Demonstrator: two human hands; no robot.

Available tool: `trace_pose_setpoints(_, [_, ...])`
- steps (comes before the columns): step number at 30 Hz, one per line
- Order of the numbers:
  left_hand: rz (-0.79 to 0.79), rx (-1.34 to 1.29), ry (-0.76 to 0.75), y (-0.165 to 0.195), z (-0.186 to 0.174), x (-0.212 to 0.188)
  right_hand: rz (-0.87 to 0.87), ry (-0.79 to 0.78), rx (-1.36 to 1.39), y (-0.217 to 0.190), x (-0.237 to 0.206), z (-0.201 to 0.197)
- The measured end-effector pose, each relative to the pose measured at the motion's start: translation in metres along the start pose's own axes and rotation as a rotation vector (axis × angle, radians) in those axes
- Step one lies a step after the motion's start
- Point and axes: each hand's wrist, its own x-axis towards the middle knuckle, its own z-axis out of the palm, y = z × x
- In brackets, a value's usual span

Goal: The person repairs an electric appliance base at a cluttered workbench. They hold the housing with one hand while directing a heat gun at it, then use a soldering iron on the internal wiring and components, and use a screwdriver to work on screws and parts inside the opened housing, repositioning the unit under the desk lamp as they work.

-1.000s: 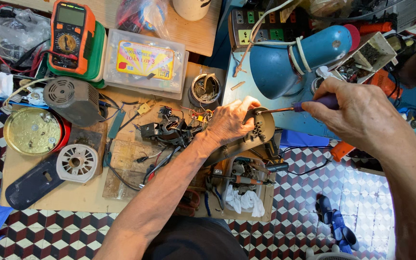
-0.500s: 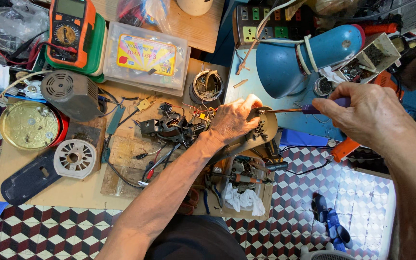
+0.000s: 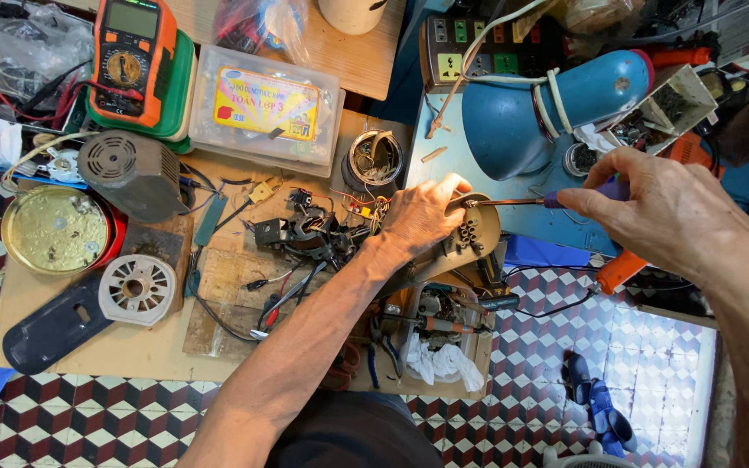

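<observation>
Mid-frame, our left hand (image 3: pixel 422 217) clamps the beige part (image 3: pixel 478 236); our right hand (image 3: pixel 661 212) grips the screwdriver (image 3: pixel 522 202); wires (image 3: pixel 314 238) crowd left, blue lamp (image 3: pixel 556 108) looms above.

An orange-cased multimeter with a grey rectangular screen (image 3: pixel 133 19) is seen at upper left. Right of it, a clear plastic box (image 3: pixel 263 110) bearing a yellow rectangular label (image 3: pixel 263 103) is placed.

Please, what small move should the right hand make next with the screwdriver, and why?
Probably turn the screwdriver in place. Its tip already meets the beige housing, which the left hand steadies, and the right hand grips the purple handle.
</observation>
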Motion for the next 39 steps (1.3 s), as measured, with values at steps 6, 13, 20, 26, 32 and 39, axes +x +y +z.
trace_pose_setpoints(6, [-0.002, 0.102, -0.034, -0.002, 0.001, -0.001, -0.337, 0.232, -0.08, 0.008, -0.014, 0.003])
trace_pose_setpoints(13, [-0.007, 0.102, -0.019, 0.0, 0.005, -0.001, -0.142, 0.1, 0.032, 0.0, -0.02, -0.003])
trace_pose_setpoints(20, [0.015, 0.095, 0.007, -0.005, 0.01, -0.003, -0.04, 0.068, 0.016, -0.011, -0.024, -0.007])
trace_pose_setpoints(26, [0.0, 0.084, -0.038, -0.012, 0.019, -0.001, -0.116, 0.14, 0.109, -0.001, -0.014, 0.001])
trace_pose_setpoints(32, [0.009, 0.083, -0.016, -0.016, 0.022, -0.001, -0.102, 0.15, 0.173, 0.008, -0.005, 0.011])
trace_pose_setpoints(39, [0.004, 0.085, -0.008, -0.01, 0.016, -0.002, -0.09, 0.148, 0.206, -0.003, -0.015, 0.002])
